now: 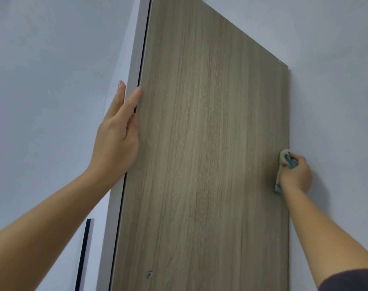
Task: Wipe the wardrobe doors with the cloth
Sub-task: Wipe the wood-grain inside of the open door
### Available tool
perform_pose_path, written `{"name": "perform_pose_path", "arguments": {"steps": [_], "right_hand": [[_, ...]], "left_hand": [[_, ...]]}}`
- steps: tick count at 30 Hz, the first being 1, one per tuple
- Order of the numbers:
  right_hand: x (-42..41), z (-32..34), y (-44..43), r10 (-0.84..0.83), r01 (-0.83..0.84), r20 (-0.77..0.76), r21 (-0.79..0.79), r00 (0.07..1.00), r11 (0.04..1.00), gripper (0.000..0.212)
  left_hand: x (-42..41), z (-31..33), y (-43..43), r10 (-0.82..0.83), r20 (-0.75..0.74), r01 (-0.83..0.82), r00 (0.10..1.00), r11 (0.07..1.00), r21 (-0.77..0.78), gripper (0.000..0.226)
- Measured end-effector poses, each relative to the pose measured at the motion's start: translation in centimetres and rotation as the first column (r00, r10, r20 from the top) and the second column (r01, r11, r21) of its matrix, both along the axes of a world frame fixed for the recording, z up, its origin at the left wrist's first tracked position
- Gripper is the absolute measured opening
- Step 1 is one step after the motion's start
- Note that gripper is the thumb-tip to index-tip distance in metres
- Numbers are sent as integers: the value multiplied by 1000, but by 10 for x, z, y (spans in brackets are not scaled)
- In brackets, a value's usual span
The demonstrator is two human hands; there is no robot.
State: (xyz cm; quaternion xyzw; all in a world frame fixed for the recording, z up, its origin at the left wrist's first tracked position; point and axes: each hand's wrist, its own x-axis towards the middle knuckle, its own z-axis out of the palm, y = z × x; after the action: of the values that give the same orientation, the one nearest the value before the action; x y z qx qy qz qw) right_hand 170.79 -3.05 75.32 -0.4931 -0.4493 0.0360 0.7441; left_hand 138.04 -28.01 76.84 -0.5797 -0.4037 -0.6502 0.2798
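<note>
Nearest us: dark sleeve point(350, 280) at bottom right on the right arm, with the left forearm coming in from bottom left. We have the right hand point(297, 175) at the far right edge of the wood-grain panel point(210, 143), just where it meets the grey wall point(336, 101). Its grip is closed tight, fingers curled round the cloth point(283, 156). The cloth is a white wad with teal patches; one end pokes out above the fingers and a tail hangs down below the hand. It touches the panel edge. Left hand point(116, 141) sits at the opposite edge of the panel, fingers straight and laid along the pale edge strip point(134, 59). That grip is fully open and holds nothing. Left of the strip we see a pale surface point(42, 80) with a thin black vertical bar point(84, 255) low down. We can't tell from this angle whether the wood-grain panel is a door face or the wardrobe's side. Small round fitting point(149, 274) near the panel's lower left.
</note>
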Motion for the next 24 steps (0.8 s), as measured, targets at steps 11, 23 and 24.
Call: {"name": "perform_pose_path", "arguments": {"steps": [11,23,24], "right_hand": [[-99,-24,-84,88,-160,183,430,979,889,36],[-199,-49,-170,22,-309,417,636,909,707,44],[-204,-52,-176,25,-331,441,633,897,700,44]], "left_hand": [[0,-5,-4,-89,7,89,996,996,-18,48],[-11,-48,-2,-107,-31,107,994,994,3,46],[-11,-52,-2,-112,-33,112,993,994,5,47]]}}
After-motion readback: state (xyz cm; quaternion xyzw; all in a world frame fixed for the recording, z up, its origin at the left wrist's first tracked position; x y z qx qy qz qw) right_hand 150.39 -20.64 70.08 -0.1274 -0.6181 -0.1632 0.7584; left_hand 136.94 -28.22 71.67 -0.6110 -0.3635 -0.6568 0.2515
